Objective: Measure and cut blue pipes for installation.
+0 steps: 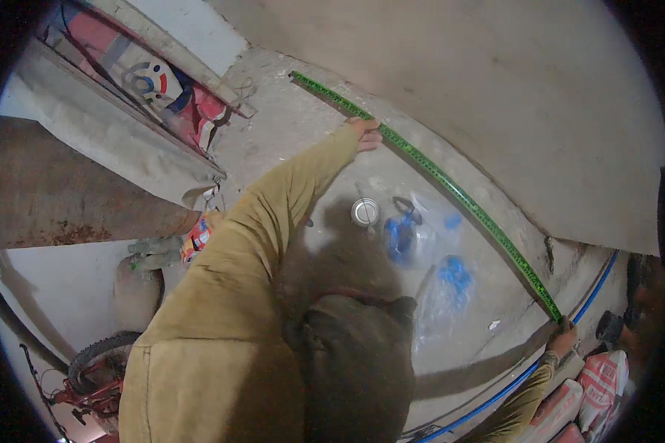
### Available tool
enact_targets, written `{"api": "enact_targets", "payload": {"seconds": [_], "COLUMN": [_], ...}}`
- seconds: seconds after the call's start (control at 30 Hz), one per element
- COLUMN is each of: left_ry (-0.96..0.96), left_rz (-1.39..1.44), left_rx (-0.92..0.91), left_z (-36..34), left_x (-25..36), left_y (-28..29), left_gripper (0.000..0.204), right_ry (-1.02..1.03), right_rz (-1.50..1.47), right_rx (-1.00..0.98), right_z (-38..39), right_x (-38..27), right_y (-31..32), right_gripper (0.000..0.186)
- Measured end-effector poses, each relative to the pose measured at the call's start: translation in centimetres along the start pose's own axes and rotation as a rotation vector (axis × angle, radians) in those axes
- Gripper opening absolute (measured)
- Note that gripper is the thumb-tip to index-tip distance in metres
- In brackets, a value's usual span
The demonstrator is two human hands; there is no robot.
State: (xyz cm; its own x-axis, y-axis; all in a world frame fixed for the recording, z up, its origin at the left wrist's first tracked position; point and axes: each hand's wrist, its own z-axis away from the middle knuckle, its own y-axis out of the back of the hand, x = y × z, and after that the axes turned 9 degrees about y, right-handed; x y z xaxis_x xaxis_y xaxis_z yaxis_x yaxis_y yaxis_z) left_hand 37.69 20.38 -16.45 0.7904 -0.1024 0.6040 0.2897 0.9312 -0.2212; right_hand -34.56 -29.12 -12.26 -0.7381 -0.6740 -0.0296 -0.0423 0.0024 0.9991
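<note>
A bright green tape measure blade (451,188) stretches in a long run beside the foot of the wall, from the upper middle down to the lower right. My left hand (365,134) pinches the blade between thumb and fingers some way from its far end, which juts out beyond the hand. At the other end my right hand (562,338) is closed around the tape; whether a case sits inside that hand is hidden. Below the blade lie a round metal can (364,212) and clear plastic bags with blue items (454,275) in them.
A blue hose (521,378) runs past my right hand. Red and white sacks (602,384) are stacked at the lower right. A bicycle wheel (103,362) stands at the lower left, and a rusty metal sheet (74,188) is above it. A plain wall (510,96) rises behind the tape.
</note>
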Motion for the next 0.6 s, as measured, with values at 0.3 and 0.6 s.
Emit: {"api": "enact_targets", "payload": {"seconds": [0.3, 0.6], "left_ry": [-0.046, -0.065], "left_rz": [0.045, 0.001], "left_rx": [0.101, -0.036], "left_z": [0.8, -2.4], "left_x": [0.3, -0.4], "left_y": [2.0, 4.3], "left_gripper": [0.022, 0.022], "right_ry": [0.19, -0.033], "right_rz": [0.336, 0.474], "right_rx": [-0.072, -0.242], "right_z": [-0.3, 1.3], "right_x": [-0.2, 0.2], "right_y": [5.9, 10.9], "right_gripper": [0.053, 0.05]}}
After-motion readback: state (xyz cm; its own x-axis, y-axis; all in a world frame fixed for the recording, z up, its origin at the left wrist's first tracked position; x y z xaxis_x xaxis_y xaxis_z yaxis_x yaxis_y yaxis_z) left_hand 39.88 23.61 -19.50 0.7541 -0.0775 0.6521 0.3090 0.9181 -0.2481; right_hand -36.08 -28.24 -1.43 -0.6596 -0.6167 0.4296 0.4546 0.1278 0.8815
